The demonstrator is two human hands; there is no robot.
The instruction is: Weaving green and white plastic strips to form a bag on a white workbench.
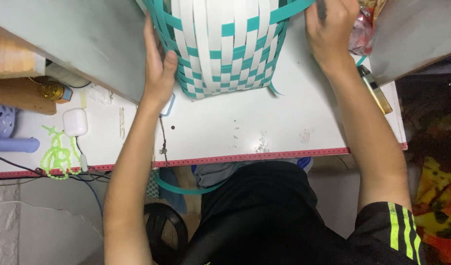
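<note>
Head view shows a half-woven basket of white and teal strips lying on its side on the white table, its closed base facing the person and its long axis running away from them. Left hand presses flat, fingers spread, steadying the near flank. Right hand seems to pinch a loose teal strip at the opposite flank, keeping it taut

White and teal checkered woven basket at top centre, white table with red edge strip, black shorts with neon green stripes, white charger at left, lime green beads lower left.
</note>
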